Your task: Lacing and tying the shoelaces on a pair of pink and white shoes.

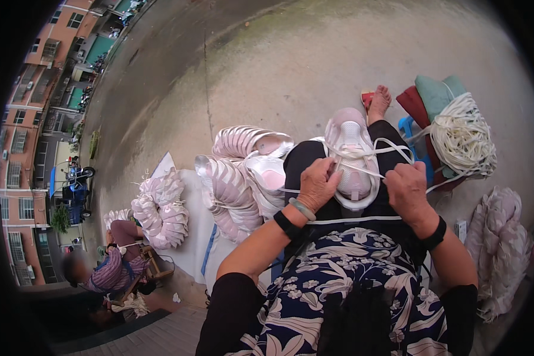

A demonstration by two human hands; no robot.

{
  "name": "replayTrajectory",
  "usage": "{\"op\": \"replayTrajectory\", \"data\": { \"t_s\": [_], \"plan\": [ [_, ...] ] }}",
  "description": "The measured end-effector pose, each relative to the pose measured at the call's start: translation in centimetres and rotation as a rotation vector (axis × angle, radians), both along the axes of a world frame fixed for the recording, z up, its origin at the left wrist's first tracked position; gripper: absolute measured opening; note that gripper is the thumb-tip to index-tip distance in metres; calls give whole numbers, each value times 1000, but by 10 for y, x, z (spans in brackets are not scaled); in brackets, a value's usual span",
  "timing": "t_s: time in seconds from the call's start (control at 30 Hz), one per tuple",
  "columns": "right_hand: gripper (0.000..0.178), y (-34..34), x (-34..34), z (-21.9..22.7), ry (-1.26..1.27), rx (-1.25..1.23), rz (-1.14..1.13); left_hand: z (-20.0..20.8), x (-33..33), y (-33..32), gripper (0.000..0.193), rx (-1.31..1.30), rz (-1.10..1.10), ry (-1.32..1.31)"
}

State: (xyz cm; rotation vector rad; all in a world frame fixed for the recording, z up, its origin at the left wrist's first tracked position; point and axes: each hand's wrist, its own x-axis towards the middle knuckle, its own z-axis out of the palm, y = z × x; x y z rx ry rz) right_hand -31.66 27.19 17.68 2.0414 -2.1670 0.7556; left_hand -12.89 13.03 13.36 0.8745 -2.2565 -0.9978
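Note:
A pale pink and white sneaker [356,183] rests on my dark-trousered lap between my knees. White shoelace [357,221] runs in loose loops over its front and in a strand across my lap. My left hand [318,183] is closed at the shoe's left side, thumb and fingers pinching a lace against it. To the right of the shoe, my right hand [408,191] is curled round a lace, and a loop rises above its fingers. A large coil of white laces [464,135] lies to the right, over green cloth [440,94].
Stacked rows of pink shoe uppers [231,199] stand left of my knee on a white sheet [188,204]; another bundle [163,210] lies farther left. Wrapped bundles [498,249] sit at right. A person in a striped top [117,270] sits at far left. Concrete ground [249,77] stretches ahead.

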Motion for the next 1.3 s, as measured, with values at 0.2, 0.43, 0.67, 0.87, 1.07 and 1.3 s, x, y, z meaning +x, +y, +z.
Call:
{"op": "replayTrajectory", "data": {
  "t_s": [0.2, 0.43, 0.67, 0.87, 1.07, 1.3],
  "plan": [
    [11, 70, -22, 26, 28, -96, -106, 39, -17, 3, 23, -330, -163, -33],
    [9, 69, -7, 51, 83, -167, 42, 60, -71, 55, 15, 125, -690, 143],
    [9, 59, -2, 50, -54, -157, 107, 59, -61, 54, 12, 407, -741, 107],
    [11, 23, 7, 27, -197, -184, 205, 57, -25, 29, 9, 560, -566, -32],
    [27, -12, 14, -4, -296, -129, 83, 42, -4, 5, 12, -431, -172, -163],
    [31, -28, 17, -22, -174, -45, 123, 13, -10, 5, 12, -789, -271, -268]
  ]
}}
